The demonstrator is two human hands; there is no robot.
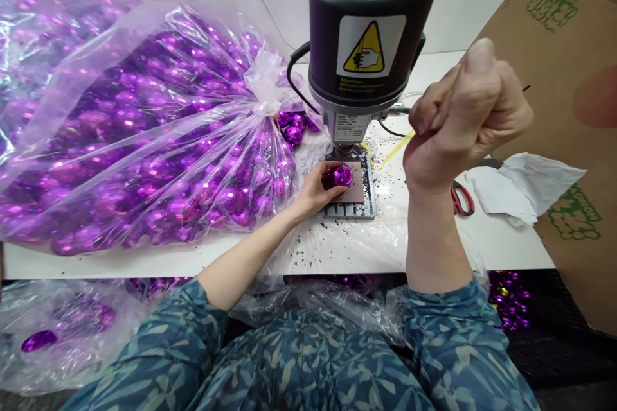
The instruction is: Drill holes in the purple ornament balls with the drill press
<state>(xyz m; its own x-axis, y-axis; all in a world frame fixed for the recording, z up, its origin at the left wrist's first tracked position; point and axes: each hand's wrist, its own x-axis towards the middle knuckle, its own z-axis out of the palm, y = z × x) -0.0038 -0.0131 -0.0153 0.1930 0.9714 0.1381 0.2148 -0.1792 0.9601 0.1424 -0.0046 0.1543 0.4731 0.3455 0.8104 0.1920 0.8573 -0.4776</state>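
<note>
My left hand (319, 189) pinches a shiny purple faceted ball (343, 174) between thumb and fingers. The ball rests on a square tan board (355, 187), directly below the spindle (343, 152) of a small drill press (373, 32). That board lies on the slotted metal base (369, 205) of the machine. My right hand (465, 119) is raised at the machine's right side, its fingers wrapped into a fist around the press lever (401, 110). Most of the lever is hidden by the hand. Whether the tool tip touches the ball cannot be made out.
A large tied clear bag (144, 135) full of purple balls fills the left of the white table (260, 253). Red-handled scissors (463, 199) and crumpled white paper (523, 186) lie at right, beside a cardboard box (573, 160). Dark shavings are scattered around the base.
</note>
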